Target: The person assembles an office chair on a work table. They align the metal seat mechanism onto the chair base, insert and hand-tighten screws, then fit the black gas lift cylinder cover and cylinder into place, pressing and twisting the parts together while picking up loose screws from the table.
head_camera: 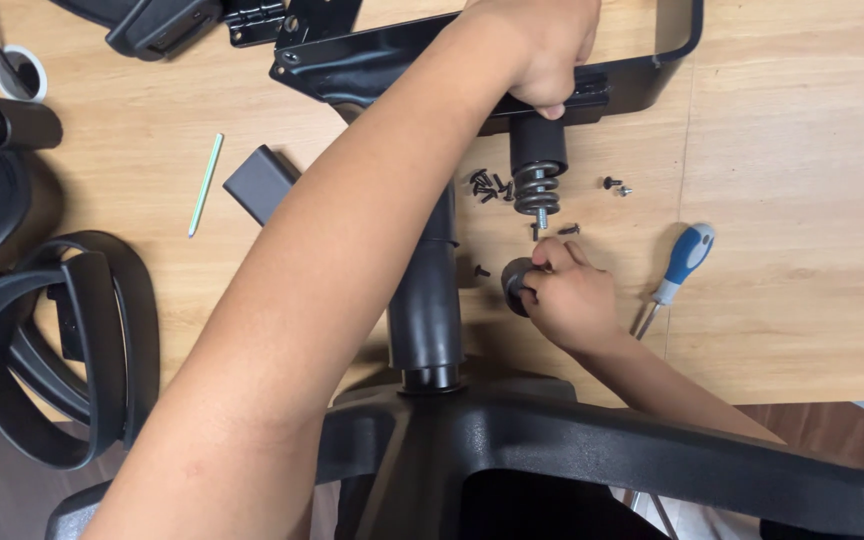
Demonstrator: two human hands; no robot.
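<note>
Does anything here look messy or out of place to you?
Small black screws lie scattered loose on the wooden table around the coil spring, with a few strays farther off. The blue-handled screwdriver lies beside the right hand, which holds a round black knob. Nothing looks broken or spilled.

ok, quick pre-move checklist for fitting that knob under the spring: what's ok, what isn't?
1. Left hand steadying the black metal plate: ok, gripped at its edge.
2. Right hand holding the round black knob: ok, fingers closed on it.
3. Knob lined up with the threaded rod below the spring: not ok, it sits lower and apart.
4. Spring seated on the rod: ok, coiled around it under the black sleeve.
5. Loose screws clear of the work: cannot tell, several lie right beside the spring.
6. Screwdriver to hand: ok, on the table beside the right hand.
</note>
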